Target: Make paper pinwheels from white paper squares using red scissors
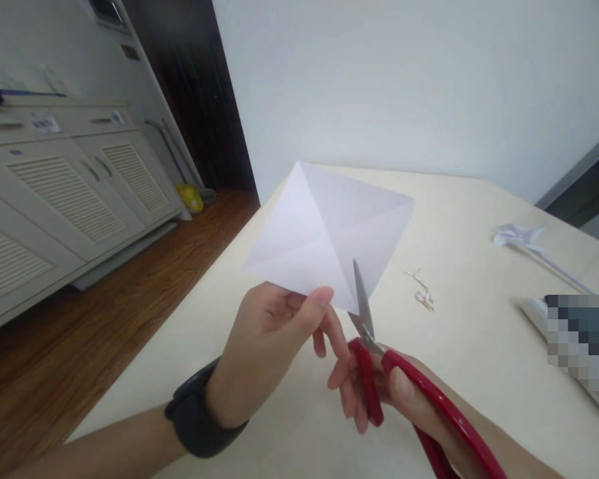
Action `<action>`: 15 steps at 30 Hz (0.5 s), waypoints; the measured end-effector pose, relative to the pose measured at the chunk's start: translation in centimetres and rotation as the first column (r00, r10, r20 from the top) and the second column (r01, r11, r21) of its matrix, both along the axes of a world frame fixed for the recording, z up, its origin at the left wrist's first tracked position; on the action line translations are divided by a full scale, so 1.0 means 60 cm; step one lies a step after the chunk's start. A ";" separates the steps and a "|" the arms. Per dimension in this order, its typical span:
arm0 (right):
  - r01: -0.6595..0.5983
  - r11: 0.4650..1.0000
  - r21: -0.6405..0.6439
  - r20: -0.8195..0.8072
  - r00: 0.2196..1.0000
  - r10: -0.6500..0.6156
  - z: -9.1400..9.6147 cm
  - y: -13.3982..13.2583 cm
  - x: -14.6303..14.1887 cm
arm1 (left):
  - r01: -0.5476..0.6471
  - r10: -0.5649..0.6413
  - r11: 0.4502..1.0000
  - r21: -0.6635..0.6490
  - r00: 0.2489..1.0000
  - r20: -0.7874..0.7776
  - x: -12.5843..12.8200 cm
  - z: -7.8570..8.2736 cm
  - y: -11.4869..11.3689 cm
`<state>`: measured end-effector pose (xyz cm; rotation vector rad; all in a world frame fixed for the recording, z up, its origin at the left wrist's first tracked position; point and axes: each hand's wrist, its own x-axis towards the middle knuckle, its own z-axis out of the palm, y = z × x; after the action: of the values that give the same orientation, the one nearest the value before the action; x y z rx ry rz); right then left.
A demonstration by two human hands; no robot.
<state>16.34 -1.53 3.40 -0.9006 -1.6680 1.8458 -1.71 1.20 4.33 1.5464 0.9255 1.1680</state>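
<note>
My left hand (274,332) pinches the near edge of a creased white square of paper (324,229), holding it up above the cream table (459,219). A black band is on that wrist. My right hand (379,389) grips red-handled scissors (379,359). Their steel blades point upward and meet the paper's near corner, along a diagonal crease.
A few small pins or fasteners (423,296) lie on the table to the right of the paper. A white paper pinwheel (519,236) lies at the far right, beside a blurred flat object (579,339). White louvred cabinets (64,199) and wood floor (130,293) are to the left.
</note>
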 end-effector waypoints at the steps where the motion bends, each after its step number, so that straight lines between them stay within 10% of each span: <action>1: -0.002 1.000 0.003 -0.001 1.000 0.002 0.003 -0.001 0.001 | -0.003 0.003 1.000 0.002 1.000 -0.003 0.000 0.000 0.000; 15: 0.012 0.998 -0.062 -0.026 1.000 -0.014 -0.009 0.004 -0.004 | -0.011 0.010 0.999 -0.030 1.000 -0.017 -0.002 0.001 -0.004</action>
<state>16.09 -1.27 2.88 -0.9059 -1.5932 1.9025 -1.81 0.97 4.36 1.5313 0.9593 1.1451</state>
